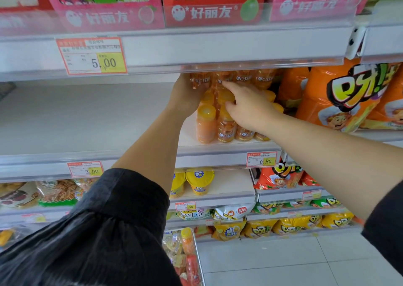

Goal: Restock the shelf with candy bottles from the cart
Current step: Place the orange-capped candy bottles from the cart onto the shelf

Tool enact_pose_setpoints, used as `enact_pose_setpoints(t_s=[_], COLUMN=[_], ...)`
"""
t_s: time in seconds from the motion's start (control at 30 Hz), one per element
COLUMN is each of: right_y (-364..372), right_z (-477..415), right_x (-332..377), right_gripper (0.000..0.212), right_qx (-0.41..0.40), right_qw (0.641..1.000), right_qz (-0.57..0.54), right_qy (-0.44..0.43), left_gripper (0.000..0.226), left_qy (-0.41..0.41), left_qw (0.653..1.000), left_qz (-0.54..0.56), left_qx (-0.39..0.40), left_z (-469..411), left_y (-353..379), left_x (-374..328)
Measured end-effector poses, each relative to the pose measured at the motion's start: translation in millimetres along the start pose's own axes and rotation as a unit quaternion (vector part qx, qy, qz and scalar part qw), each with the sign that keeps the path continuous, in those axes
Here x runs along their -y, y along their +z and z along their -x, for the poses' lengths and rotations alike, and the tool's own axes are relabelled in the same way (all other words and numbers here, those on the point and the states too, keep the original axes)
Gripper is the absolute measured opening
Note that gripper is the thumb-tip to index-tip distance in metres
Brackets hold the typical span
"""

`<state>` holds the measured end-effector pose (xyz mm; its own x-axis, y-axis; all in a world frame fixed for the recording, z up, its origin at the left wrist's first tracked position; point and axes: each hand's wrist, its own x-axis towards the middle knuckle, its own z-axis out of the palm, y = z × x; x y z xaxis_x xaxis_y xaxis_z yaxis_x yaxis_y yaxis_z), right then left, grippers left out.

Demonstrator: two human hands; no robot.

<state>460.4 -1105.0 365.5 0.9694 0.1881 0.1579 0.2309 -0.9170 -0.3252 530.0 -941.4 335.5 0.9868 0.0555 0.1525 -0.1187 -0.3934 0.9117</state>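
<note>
Black sleeve (pixel 98 231), left hand (pixel 185 96) fingers curled round candy bottle (pixel 198 81), right hand (pixel 250 109) fingers relaxed, touching neighbouring bottle (pixel 220 77)

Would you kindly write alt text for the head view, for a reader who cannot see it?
A left hand grips an upper bottle among stacked orange candy bottles on a shelf; the right hand touches its neighbour. Orange snack bags stand beside them, a cart below.

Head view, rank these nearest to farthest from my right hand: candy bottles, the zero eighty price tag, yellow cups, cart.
1. Candy bottles, touching the right hand.
2. 0.80 price tag, shelf edge just below.
3. Yellow cups, next shelf down.
4. Cart, down by the floor.
</note>
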Motion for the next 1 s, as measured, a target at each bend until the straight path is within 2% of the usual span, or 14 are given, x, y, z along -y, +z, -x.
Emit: enact_pose_setpoints(t_s=[0.37, 1.0], right_y=[2, 2], right_z=[-2, 7], right_x=[1, 1], right_gripper=[0.058, 0.053], right_qx=[0.006, -0.012], right_qw=[1.0, 1.0], right_qz=[0.02, -0.011], right_qy=[0.013, 0.015], left_gripper=[0.041, 0.046], left_qy=[0.011, 0.002], left_qw=[0.999, 1.0], left_qz=[-0.025, 0.006], left_qx=[0.017, 0.005], left_z=[3, 13], left_y=[-2, -6], left_x=[-5, -1])
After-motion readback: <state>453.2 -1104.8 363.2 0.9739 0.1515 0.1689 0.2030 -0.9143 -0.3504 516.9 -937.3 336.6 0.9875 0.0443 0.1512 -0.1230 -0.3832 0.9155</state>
